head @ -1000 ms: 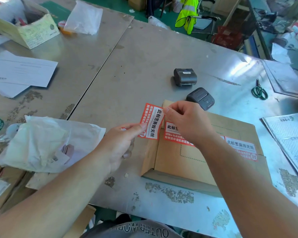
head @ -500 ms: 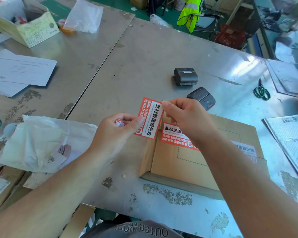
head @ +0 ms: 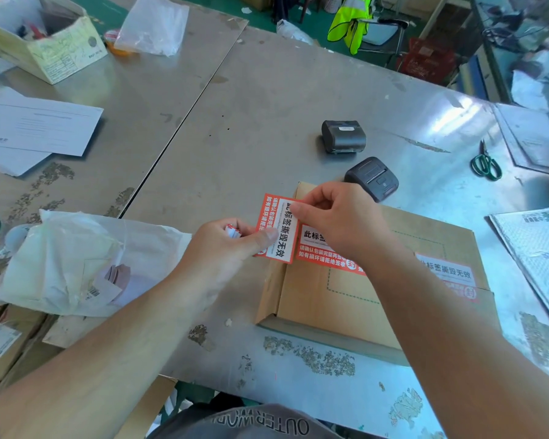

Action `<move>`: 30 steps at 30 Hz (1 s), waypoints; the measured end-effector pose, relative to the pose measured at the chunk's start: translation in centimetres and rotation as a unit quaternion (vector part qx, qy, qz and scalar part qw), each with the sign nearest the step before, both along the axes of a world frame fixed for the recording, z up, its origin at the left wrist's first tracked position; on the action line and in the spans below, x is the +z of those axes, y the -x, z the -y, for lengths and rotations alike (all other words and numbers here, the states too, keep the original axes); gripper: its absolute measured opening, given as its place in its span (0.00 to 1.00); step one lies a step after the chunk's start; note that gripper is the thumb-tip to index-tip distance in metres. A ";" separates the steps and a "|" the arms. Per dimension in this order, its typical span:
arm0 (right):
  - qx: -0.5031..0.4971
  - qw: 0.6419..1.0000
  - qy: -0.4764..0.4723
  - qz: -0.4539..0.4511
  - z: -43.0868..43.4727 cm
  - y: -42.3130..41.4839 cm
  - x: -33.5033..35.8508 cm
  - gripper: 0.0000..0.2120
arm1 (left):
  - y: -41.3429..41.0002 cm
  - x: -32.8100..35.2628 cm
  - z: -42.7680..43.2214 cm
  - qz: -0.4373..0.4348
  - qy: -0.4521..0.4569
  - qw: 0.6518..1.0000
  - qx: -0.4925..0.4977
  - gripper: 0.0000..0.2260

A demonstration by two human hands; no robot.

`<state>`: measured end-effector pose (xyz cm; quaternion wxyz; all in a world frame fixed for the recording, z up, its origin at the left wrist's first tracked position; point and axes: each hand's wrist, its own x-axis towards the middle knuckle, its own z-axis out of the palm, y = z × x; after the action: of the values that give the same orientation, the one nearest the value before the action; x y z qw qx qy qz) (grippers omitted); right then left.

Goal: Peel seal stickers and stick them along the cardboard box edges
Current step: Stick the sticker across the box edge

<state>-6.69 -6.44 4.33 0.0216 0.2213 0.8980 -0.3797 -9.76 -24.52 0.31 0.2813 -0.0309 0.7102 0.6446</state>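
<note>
Pinched a red-and-white seal sticker at both ends. Clamped its lower end between the thumb and curled fingers of the left hand, and its upper end between the curled fingers of the right hand. Held the sticker tilted over the far left corner of the cardboard box; could not tell whether it touched the cardboard. Gripped a small red-and-white scrap in the left hand as well, behind the thumb.

Saw the box lying flat toward the near edge of the table, right of the middle. Noted a second sticker stuck on its top, just beside the held one and partly hidden under the right hand, and a third sticker stuck at the box's right edge.

Beyond the box, toward the middle of the table, noted two black label printers, the nearer one just behind the right hand. Toward the right edge, spotted green-handled scissors. By the near left corner, noted a crumpled plastic bag with paper inside, well apart from the box; along the left edge, white envelopes; at the far left corner, an open carton.
</note>
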 end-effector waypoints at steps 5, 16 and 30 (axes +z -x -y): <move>0.010 1.000 -0.020 0.007 -0.3 -0.1 -0.4 0.09 | -0.6 0.1 -0.5 -0.040 0.019 0.999 0.002 0.12; 0.000 1.000 -0.025 -0.002 -0.4 0.0 -1.0 0.09 | -0.5 0.0 -1.0 -0.013 0.040 0.999 0.009 0.14; 0.008 0.998 -0.060 -0.020 -0.5 0.1 -1.8 0.09 | -0.3 -0.6 -1.3 0.008 0.069 0.998 0.003 0.18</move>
<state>-6.81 -5.93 2.56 -0.0071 0.2074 0.9210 -0.3297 -9.45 -23.23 -0.33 0.2822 -0.0572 0.7506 0.5947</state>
